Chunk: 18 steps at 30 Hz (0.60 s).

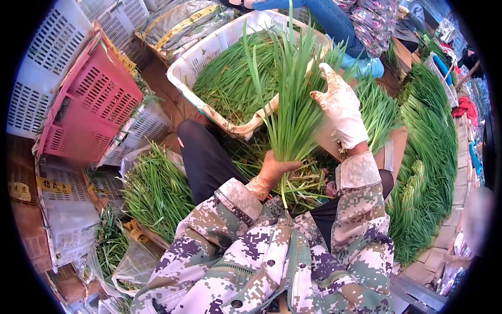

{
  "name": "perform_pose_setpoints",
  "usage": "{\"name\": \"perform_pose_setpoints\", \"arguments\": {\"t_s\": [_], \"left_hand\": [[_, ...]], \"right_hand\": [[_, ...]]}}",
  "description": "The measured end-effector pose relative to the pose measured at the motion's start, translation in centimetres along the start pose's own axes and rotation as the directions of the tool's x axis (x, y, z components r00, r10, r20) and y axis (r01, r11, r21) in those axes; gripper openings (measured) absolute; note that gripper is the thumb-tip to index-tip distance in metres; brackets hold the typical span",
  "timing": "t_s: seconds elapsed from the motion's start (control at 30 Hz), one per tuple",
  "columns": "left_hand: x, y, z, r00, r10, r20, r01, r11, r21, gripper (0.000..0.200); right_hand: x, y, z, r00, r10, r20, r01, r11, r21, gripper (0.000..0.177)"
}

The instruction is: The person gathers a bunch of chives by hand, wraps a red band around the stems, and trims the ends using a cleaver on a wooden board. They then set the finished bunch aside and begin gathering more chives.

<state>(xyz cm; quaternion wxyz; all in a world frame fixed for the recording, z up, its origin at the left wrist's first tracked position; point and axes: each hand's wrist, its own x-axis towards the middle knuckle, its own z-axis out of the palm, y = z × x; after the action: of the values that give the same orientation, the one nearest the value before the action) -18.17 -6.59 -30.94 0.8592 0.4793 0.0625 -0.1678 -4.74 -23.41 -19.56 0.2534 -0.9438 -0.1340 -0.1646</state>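
one green leafy bunch (295,115), upright before white crate (232,127); left hand (269,175), closed round its stems (283,187); right hand (344,112), gloved, seemingly open beside leaves (285,68); step: steadying, apparently; calls for firm lower grip.

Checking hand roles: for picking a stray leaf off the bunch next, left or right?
Right, probably. The right hand is up beside the leaves, thumb and fingers apart, while the left hand is wrapped around the lower part of the green bunch and seems to be supporting it.
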Motion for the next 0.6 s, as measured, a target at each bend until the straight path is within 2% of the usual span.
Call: {"name": "perform_pose_setpoints", "arguments": {"t_s": [0.03,0.1,0.13,0.2,0.33,0.4,0.5,0.6], "left_hand": [[0.0,0.1,0.0,1.0,-0.008,0.006,0.008,1.0,0.018,0.029],[0.1,0.1,0.0,1.0,-0.012,0.014,0.011,0.999,0.038,0.029],[0.1,-0.1,0.0,1.0,0.0,-0.002,0.0,0.999,0.043,0.029],[0.1,-0.2,0.0,1.0,0.012,-0.018,-0.012,0.999,0.05,0.029],[0.1,-0.3,0.1,0.999,0.034,-0.025,-0.031,0.994,0.109,0.029],[0.2,-0.3,0.1,0.999,0.044,-0.026,-0.04,0.99,0.138,0.029],[0.2,-0.5,0.0,0.999,0.037,-0.038,-0.03,0.983,0.183,0.029],[0.3,-0.7,0.0,0.997,0.074,-0.025,-0.068,0.976,0.209,0.028]], "right_hand": [[0.1,-0.1,-0.3,1.0,0.005,-0.002,-0.005,1.0,0.0,0.069],[0.6,-0.5,-0.8,0.986,0.133,0.102,-0.133,0.991,-0.015,0.07],[0.8,-0.8,-0.9,0.986,0.133,0.102,-0.132,0.991,-0.015,0.07],[1.1,-1.1,-1.1,0.972,0.195,0.132,-0.177,0.974,-0.14,0.069],[0.9,-1.3,-1.3,0.982,0.173,0.077,-0.157,0.971,-0.181,0.069],[0.6,-1.2,-1.1,0.995,0.102,0.004,-0.1,0.981,-0.166,0.068],[0.4,-1.2,-1.0,0.998,0.067,-0.018,-0.069,0.986,-0.154,0.064],[0.6,-1.2,-1.2,0.992,0.115,0.058,-0.102,0.976,-0.192,0.057]]}}
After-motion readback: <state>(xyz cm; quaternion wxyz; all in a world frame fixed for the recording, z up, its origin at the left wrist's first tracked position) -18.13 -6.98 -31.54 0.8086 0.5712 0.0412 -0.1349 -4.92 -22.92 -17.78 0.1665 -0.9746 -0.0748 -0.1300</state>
